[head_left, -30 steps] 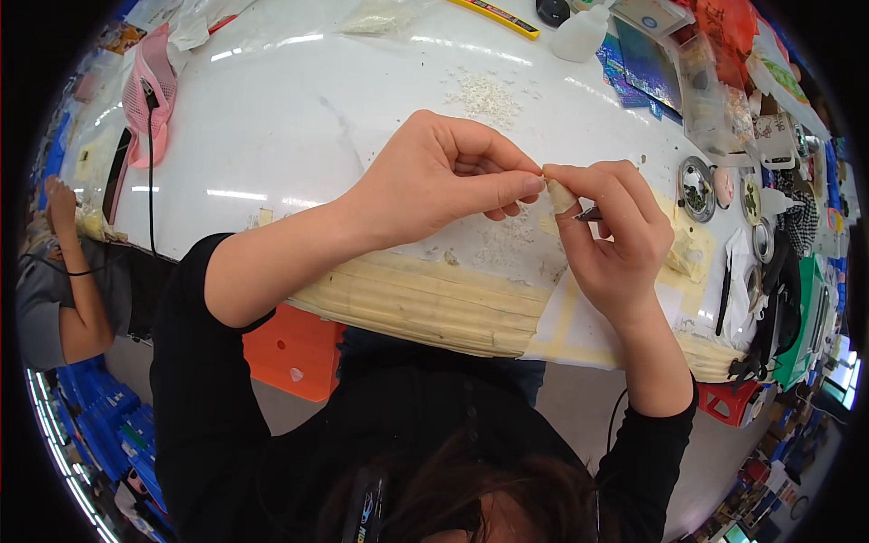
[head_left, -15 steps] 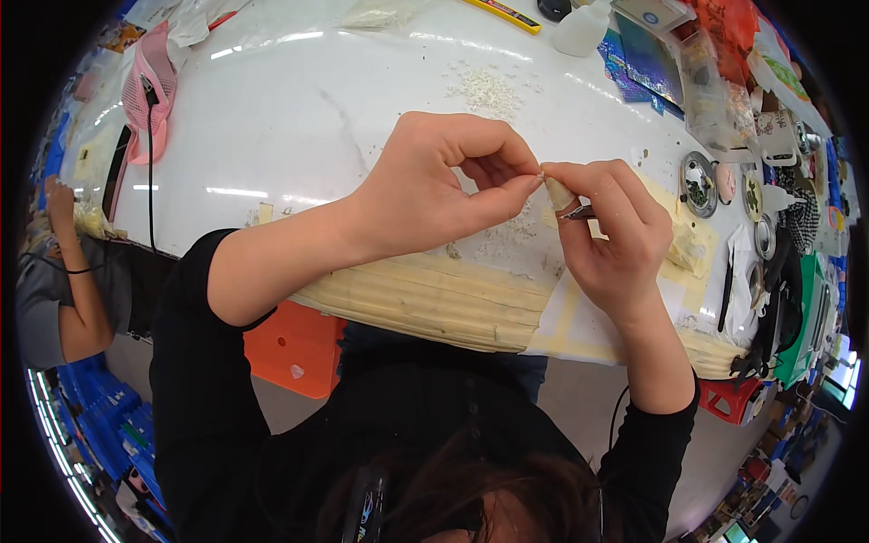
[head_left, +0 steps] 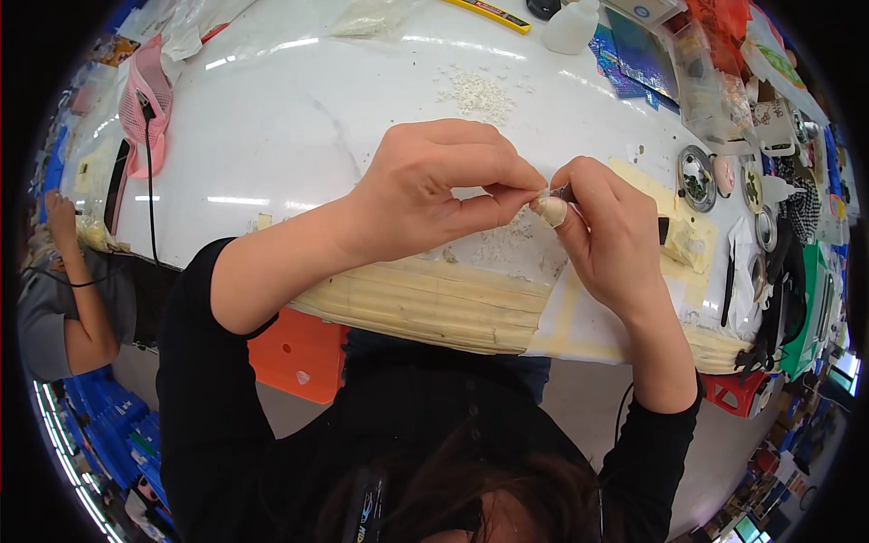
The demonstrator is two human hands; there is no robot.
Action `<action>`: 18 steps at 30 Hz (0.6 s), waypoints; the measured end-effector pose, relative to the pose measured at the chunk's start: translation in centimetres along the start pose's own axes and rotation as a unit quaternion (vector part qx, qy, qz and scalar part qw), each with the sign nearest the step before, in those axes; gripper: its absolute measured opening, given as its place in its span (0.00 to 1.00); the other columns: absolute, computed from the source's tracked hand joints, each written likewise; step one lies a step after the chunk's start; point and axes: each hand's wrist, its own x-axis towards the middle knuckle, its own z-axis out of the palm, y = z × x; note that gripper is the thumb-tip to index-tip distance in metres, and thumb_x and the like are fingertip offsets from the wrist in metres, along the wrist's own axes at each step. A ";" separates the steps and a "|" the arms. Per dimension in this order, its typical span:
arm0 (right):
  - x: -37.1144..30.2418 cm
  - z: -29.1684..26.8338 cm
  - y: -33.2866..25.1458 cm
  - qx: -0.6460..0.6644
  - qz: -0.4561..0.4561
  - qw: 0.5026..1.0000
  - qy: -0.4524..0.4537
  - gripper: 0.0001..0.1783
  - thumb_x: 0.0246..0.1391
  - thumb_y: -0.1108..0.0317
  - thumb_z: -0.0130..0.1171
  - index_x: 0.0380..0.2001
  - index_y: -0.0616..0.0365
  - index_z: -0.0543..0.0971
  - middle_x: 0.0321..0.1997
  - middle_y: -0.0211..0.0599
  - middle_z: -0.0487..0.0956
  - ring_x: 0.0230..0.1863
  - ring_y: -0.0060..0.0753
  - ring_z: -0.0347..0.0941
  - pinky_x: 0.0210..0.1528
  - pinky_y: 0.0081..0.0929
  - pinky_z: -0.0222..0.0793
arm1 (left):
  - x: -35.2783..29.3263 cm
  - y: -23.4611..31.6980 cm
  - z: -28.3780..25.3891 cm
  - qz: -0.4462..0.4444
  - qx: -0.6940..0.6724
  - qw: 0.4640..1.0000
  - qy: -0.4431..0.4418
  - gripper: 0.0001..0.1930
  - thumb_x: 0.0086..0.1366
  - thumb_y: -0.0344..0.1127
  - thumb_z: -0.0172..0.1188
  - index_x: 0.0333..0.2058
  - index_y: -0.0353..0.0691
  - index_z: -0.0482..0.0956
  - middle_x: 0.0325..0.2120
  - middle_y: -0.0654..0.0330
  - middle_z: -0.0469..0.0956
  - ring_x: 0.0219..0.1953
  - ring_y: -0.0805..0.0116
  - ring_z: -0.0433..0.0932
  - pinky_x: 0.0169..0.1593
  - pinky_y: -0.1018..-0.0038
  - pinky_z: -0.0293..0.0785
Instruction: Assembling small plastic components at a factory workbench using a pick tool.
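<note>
Above the near middle of the surface [head_left: 299, 109], a tiny pale piece [head_left: 546, 193] is pinched by the left hand [head_left: 439, 185], whose thumb and forefinger are pressed together on it. By the right hand [head_left: 608, 235], a small dark metal tool [head_left: 565, 192] is gripped between bent fingers, with its end brought close to the piece; whether the two are touching cannot be told. The right thumb is covered by a cream wrap [head_left: 551, 213]. Most of the piece is hidden by the fingertips, so its shape cannot be made out.

Beyond the hands, white crumbs [head_left: 480, 95] are scattered on the far side, with a yellow cutter [head_left: 489, 14] and a white bottle [head_left: 570, 29] placed farther off. The far right is crowded by shiny blue sheets [head_left: 641, 56], a clear plastic box [head_left: 706, 100] and a red bag [head_left: 724, 32]. On the right, a round tin [head_left: 696, 179] is set beside a pink oval thing [head_left: 724, 175]. The near edge is lined with yellowish tape [head_left: 425, 303], partly covered by the left forearm. At the far left, a pink mesh item [head_left: 149, 95] is crossed by a black cable [head_left: 151, 190].
</note>
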 end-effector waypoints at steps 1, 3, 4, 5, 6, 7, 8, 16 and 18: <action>0.0 0.0 -0.1 0.003 -0.001 1.000 0.000 0.09 0.48 0.70 0.62 0.29 0.54 0.71 0.24 0.32 0.73 0.24 0.39 0.72 0.22 0.32 0.66 | 0.0 0.0 0.0 0.010 0.010 1.000 -0.001 0.11 0.50 0.18 0.66 0.33 0.35 0.83 0.25 0.59 0.80 0.26 0.70 0.79 0.29 0.78 0.74; 0.0 -0.1 -0.1 0.008 -0.002 1.000 0.000 0.09 0.49 0.70 0.61 0.28 0.54 0.70 0.24 0.32 0.72 0.24 0.39 0.72 0.23 0.33 0.66 | 0.1 -0.1 -0.1 0.030 0.029 0.999 -0.002 0.12 0.49 0.18 0.66 0.34 0.35 0.84 0.26 0.59 0.80 0.26 0.70 0.78 0.28 0.78 0.74; 0.0 0.0 -0.1 0.010 -0.003 1.000 0.001 0.08 0.49 0.70 0.61 0.28 0.54 0.70 0.24 0.32 0.72 0.24 0.39 0.72 0.23 0.33 0.66 | 0.1 -0.1 -0.1 0.036 0.034 0.999 -0.002 0.12 0.49 0.18 0.66 0.34 0.36 0.84 0.26 0.59 0.80 0.26 0.70 0.78 0.27 0.78 0.74; 0.0 0.0 -0.1 0.013 -0.004 1.000 0.003 0.08 0.49 0.70 0.61 0.28 0.54 0.70 0.23 0.32 0.72 0.24 0.39 0.72 0.23 0.33 0.66 | 0.1 -0.2 -0.2 0.043 0.038 0.998 -0.002 0.13 0.49 0.18 0.66 0.35 0.36 0.84 0.26 0.59 0.80 0.26 0.70 0.78 0.27 0.79 0.74; 0.0 0.0 -0.1 0.016 -0.004 1.000 0.004 0.08 0.49 0.70 0.61 0.28 0.54 0.70 0.23 0.32 0.72 0.24 0.40 0.72 0.23 0.33 0.66 | 0.0 -0.3 -0.1 0.049 0.043 0.998 -0.002 0.13 0.49 0.18 0.66 0.35 0.36 0.84 0.26 0.59 0.80 0.26 0.70 0.78 0.27 0.79 0.74; 0.0 0.1 -0.1 0.018 -0.005 1.000 0.006 0.08 0.49 0.70 0.61 0.28 0.54 0.70 0.23 0.32 0.72 0.24 0.40 0.72 0.23 0.33 0.66 | 0.0 -0.3 -0.1 0.050 0.044 0.998 -0.001 0.13 0.49 0.17 0.66 0.35 0.36 0.84 0.26 0.59 0.80 0.26 0.70 0.78 0.27 0.79 0.74; 0.0 0.1 0.0 0.021 -0.006 1.000 0.008 0.09 0.49 0.69 0.61 0.28 0.54 0.70 0.23 0.32 0.72 0.24 0.40 0.72 0.23 0.33 0.66 | 0.0 -0.3 -0.1 0.050 0.046 0.998 -0.001 0.13 0.48 0.17 0.66 0.35 0.36 0.84 0.26 0.59 0.80 0.26 0.70 0.78 0.27 0.79 0.74; 0.0 0.2 0.2 0.019 -0.013 1.000 0.009 0.09 0.49 0.68 0.62 0.28 0.54 0.71 0.22 0.32 0.71 0.23 0.39 0.71 0.22 0.34 0.65 | 0.0 -0.3 -0.1 0.064 0.058 0.996 0.007 0.14 0.47 0.17 0.66 0.35 0.37 0.84 0.25 0.60 0.79 0.25 0.70 0.77 0.26 0.79 0.73; 0.0 0.1 0.1 0.014 -0.019 1.000 0.009 0.08 0.48 0.69 0.62 0.28 0.53 0.71 0.22 0.32 0.71 0.23 0.39 0.70 0.22 0.33 0.65 | 0.1 -0.4 -0.1 0.082 0.073 0.994 0.012 0.15 0.46 0.17 0.67 0.34 0.37 0.84 0.24 0.60 0.79 0.25 0.70 0.77 0.26 0.79 0.72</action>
